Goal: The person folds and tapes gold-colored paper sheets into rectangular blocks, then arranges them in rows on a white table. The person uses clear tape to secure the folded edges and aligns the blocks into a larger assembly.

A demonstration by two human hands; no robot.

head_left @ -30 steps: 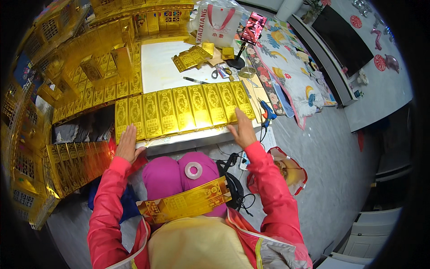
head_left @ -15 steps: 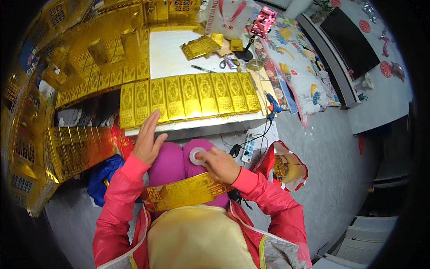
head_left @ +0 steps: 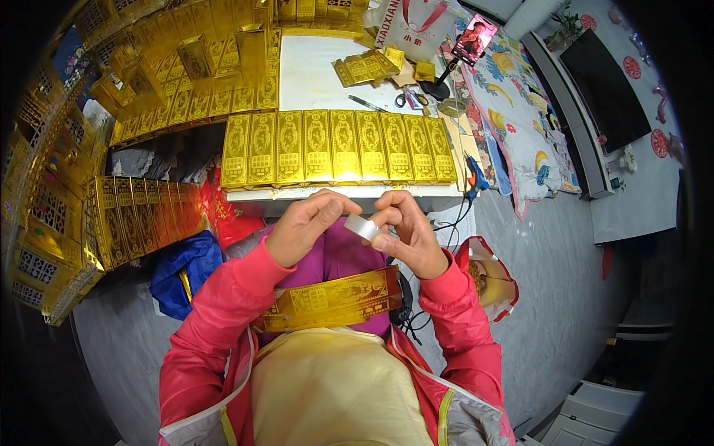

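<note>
Over my lap my right hand [head_left: 410, 234] pinches a roll of clear tape [head_left: 361, 227] between thumb and fingers. My left hand [head_left: 309, 223] is bent in at the roll's left side, fingertips drawn together close to its rim. Whether they grip the tape's end is too small to tell. Across my thighs lies a flat strip of gold printed card [head_left: 331, 301]. Just beyond my hands, a row of gold embossed boxes [head_left: 316, 145] stands side by side along the table's near edge.
On the white table [head_left: 316, 70] lie a pen [head_left: 367, 103], scissors [head_left: 410, 99] and loose gold card pieces [head_left: 364, 68]. A phone on a stand [head_left: 474, 39] rises behind. Gold card structures [head_left: 52, 201] crowd the left. A blue glue gun [head_left: 476, 177] and an open bag [head_left: 489, 282] are to the right.
My right hand has lifted the tape roll from my right thigh to between both hands. My left hand has left the table edge and come over to the roll.
</note>
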